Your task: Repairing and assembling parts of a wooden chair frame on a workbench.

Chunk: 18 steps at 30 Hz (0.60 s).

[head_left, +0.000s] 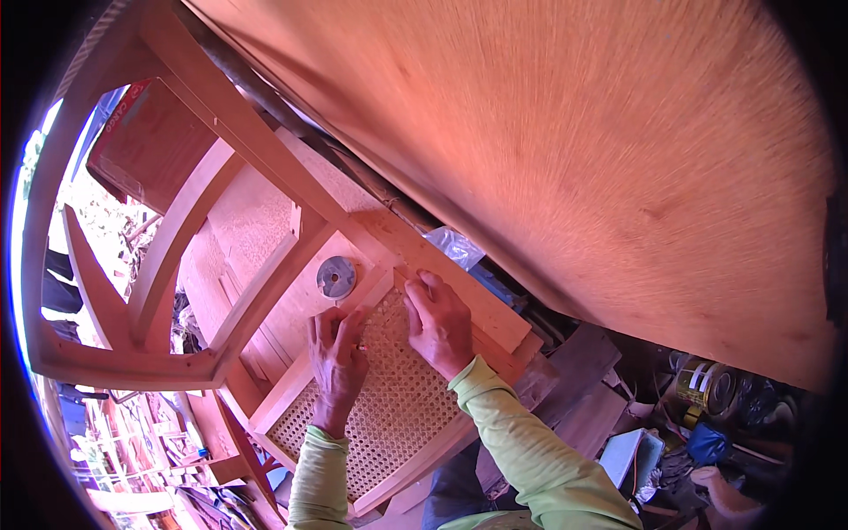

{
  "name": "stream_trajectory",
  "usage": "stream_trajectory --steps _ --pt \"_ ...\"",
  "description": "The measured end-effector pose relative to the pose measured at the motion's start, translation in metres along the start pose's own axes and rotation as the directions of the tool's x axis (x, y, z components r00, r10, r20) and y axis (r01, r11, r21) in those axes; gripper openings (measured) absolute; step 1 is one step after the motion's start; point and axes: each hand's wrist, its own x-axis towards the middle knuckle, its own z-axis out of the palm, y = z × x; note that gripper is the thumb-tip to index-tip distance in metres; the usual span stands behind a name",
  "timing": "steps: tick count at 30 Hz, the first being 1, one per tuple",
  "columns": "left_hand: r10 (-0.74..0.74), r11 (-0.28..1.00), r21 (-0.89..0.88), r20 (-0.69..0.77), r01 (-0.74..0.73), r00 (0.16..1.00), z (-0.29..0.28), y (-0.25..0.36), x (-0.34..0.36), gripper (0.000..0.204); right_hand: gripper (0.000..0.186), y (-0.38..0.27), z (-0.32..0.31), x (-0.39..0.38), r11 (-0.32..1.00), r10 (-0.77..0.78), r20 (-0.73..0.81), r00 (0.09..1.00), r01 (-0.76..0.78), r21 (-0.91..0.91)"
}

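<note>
A wooden frame [403, 467] filled with woven cane webbing [371, 424] lies angled below me. My left hand [340, 362] has its fingers curled at the upper left edge of the webbing, with something small near the thumb that I cannot make out. My right hand [439, 322] is bent over the webbing’s upper right corner, fingers curled against it and the frame; what they grip is hidden. Just above my left hand a round grey disc with a centre hole [336, 277] rests on a pale board [265, 265].
A wooden chair frame [177, 238] stands at the left before a red carton [155, 150]. A large plywood sheet [618, 159] slants across the upper right, with a plastic bag [453, 247] below it. Cans [707, 386], a blue bundle [707, 442] and clutter sit lower right; wood scraps lie lower left.
</note>
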Motion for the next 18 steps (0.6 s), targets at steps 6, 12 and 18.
stream_trajectory --steps 6,12,18 --pt "0.008 1.000 0.012 -0.011 -0.008 1.000 0.0023 0.0004 0.0002 0.053 0.027 -0.0005 -0.0038 0.0016 1.000 0.004 -0.001 1.000 -0.004 0.016" --pt "0.056 0.996 0.069 -0.010 -0.055 0.998 -0.0015 0.0038 0.0056 0.053 0.026 0.0017 0.0015 0.0019 1.000 0.010 0.007 1.000 -0.010 0.020" --pt "0.080 0.994 0.080 -0.024 -0.078 0.997 -0.0007 -0.0053 0.0024 0.051 0.026 -0.0013 0.0005 0.0014 0.999 0.003 -0.012 1.000 -0.003 0.047"
